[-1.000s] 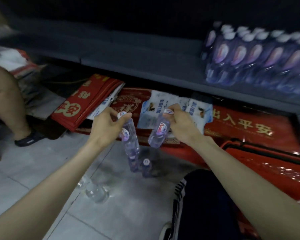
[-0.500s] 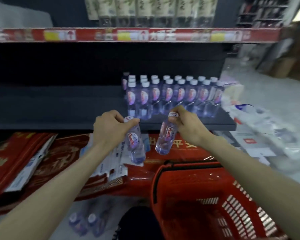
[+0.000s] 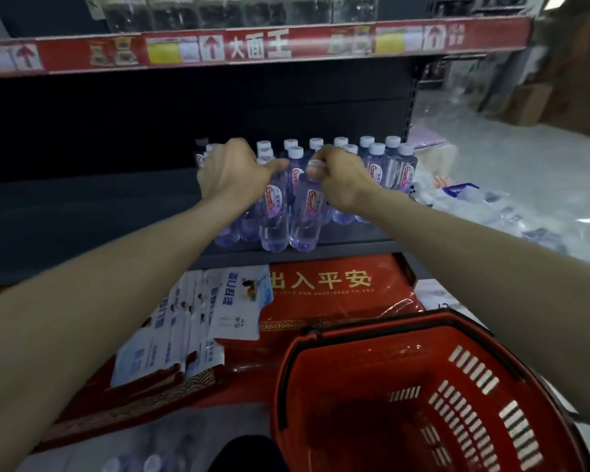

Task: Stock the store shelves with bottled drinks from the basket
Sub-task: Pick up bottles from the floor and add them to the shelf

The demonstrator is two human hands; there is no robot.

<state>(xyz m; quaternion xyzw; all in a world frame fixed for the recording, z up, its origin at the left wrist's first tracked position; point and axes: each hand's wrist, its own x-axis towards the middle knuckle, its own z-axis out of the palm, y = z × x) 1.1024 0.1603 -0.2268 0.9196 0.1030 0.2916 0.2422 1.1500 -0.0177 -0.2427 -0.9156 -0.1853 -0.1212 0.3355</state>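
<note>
The left hand point(image 3: 232, 177) has its fingers curled round the top of a clear-filled bottle point(image 3: 274, 216) at the shelf's point(image 3: 82, 216) front edge. Just beside it, the right hand's point(image 3: 346, 180) fingers pinch a second bottle point(image 3: 308, 216) by the cap. Below right, the red basket point(image 3: 474, 420) shows its slotted wall.

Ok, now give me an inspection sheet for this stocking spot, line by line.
Surface: dark shelf, bottles on its right part.
Job's things: stocked bottles in rows; left bottle and right bottle upright at the front edge; red basket, no bottles seen inside.
Clutter: white packets and red mat under the shelf; blurred loose bottles on the floor.
Hands: left hand grips left bottle's top; right hand holds right bottle near its cap.
Cables: nothing seen.
Surroundings: red-trimmed upper shelf; cardboard boxes beyond.
</note>
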